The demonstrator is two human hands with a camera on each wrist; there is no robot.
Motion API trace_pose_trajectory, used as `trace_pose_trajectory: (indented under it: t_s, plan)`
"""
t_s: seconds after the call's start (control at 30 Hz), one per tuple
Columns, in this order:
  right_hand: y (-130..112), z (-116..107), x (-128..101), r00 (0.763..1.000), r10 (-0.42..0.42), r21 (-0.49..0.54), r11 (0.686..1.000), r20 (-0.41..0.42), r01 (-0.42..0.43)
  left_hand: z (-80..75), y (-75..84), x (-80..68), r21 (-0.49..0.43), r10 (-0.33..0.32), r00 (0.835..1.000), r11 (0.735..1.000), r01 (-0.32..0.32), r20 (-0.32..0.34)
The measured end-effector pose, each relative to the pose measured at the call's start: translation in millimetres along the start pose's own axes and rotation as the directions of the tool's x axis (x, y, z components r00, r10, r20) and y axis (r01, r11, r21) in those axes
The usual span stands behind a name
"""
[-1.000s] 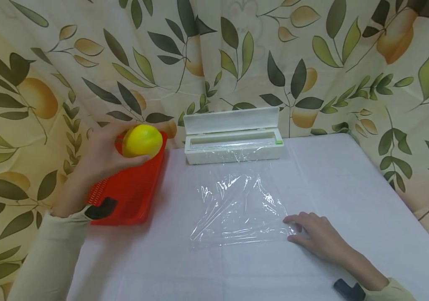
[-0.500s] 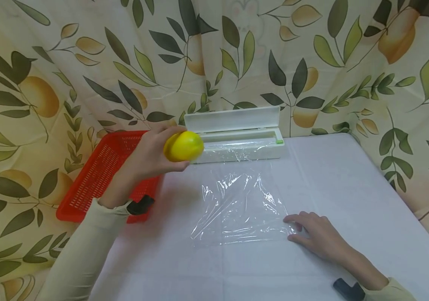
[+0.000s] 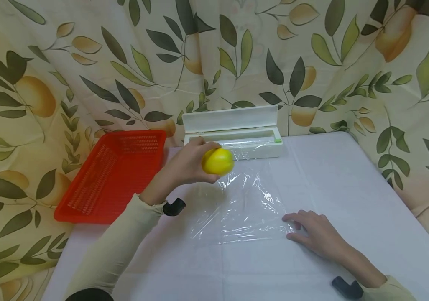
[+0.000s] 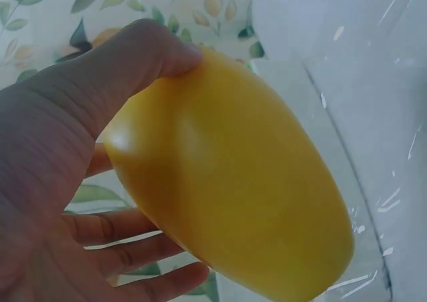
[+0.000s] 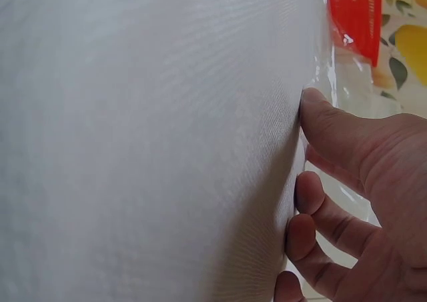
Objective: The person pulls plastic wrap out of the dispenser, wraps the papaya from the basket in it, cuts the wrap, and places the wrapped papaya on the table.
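In the head view my left hand [image 3: 186, 165] grips a yellow lemon [image 3: 218, 161] above the far left part of a clear sheet of cling film [image 3: 250, 205]. The left wrist view has the smooth lemon [image 4: 233, 175] up close, with the thumb on one side and fingers behind it. My right hand [image 3: 317, 234] rests at the sheet's near right corner, thumb and forefinger apart. In the right wrist view, the fingertips of that right hand [image 5: 373, 182] touch the white cloth. The film runs out of a white dispenser box [image 3: 261, 151], whose lid stands up.
A red plastic basket [image 3: 113, 179] with slotted walls sits on the left of the table. White cloth [image 3: 342, 175] covers the tabletop. Behind it hangs a leaf-and-fruit patterned curtain [image 3: 207, 50].
My left hand has carried the lemon rightward from over the red basket to above the cling film. The right hand has stayed at the film's corner.
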State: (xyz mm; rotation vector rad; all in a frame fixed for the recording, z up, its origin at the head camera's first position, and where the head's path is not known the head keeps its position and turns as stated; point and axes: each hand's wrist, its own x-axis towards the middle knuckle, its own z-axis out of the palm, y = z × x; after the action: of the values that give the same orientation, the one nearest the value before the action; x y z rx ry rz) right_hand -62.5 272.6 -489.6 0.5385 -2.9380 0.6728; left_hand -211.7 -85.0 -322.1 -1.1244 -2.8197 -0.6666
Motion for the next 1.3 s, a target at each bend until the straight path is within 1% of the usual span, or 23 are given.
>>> trace_pose_trajectory:
  t_s: [0.27,0.43,0.63,0.87,1.1,1.3]
  plan:
    - [-0.2,-0.5,-0.3,1.0,0.007,-0.003,1.0,0.008,-0.006,27.9,1.5,15.9,-0.011,0.024,0.996,1.0,-0.023,0.088]
    - [-0.6,-1.8,0.2,1.0,0.015,-0.01,1.0,0.018,-0.014,45.7,-2.1,23.9,-0.029,0.039,0.992,0.999,-0.036,0.119]
    - [-1.8,-3.0,-0.4,1.0,0.014,-0.003,1.0,0.009,-0.014,65.0,-8.6,31.4,-0.046,0.047,0.988,0.998,-0.04,0.146]
    - [-4.1,-2.4,-0.1,0.999,0.041,0.002,0.999,0.025,-0.041,85.8,-13.0,33.9,-0.081,0.011,0.98,0.997,0.005,0.201]
    - [-4.6,-2.6,0.0,0.998,0.048,-0.003,0.999,0.03,-0.048,109.9,-21.1,34.7,-0.182,0.015,0.98,0.983,0.022,0.199]
    - [-5.1,-3.2,0.3,0.998,0.045,0.003,0.999,0.033,-0.045,123.5,-23.5,32.2,-0.207,0.025,0.978,0.978,0.019,0.206]
